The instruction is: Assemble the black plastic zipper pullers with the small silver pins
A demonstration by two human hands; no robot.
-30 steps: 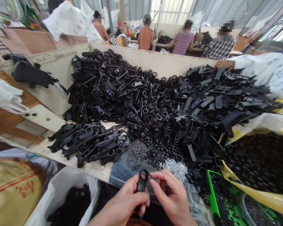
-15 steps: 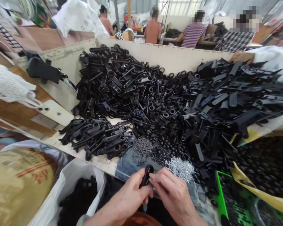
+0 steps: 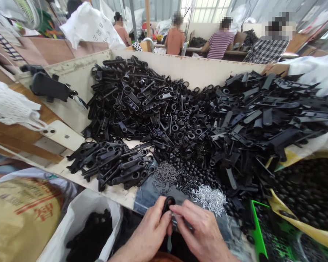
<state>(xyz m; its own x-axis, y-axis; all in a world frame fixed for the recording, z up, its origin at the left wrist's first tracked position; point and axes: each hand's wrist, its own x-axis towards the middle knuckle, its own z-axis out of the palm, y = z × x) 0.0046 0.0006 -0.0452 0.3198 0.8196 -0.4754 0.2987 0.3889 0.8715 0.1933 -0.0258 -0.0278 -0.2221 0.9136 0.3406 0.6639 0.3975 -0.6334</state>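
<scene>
My left hand is closed around a small black plastic part with a ring-shaped end that sticks up between thumb and fingers. My right hand meets it from the right, fingertips pinched against the part; what they hold, if anything, is too small to make out. Both hands work at the near edge of the bench, just in front of a heap of silver pins and a patch of small dark screws.
A big pile of black plastic parts fills the white-walled bench. A row of assembled black pieces lies left. A white bag of black parts stands below, a green tray right, a phone left. Several people sit at the back.
The black part has sunk lower into my left hand, and my right fingertips have closed in on it. The camera view shifted slightly.
</scene>
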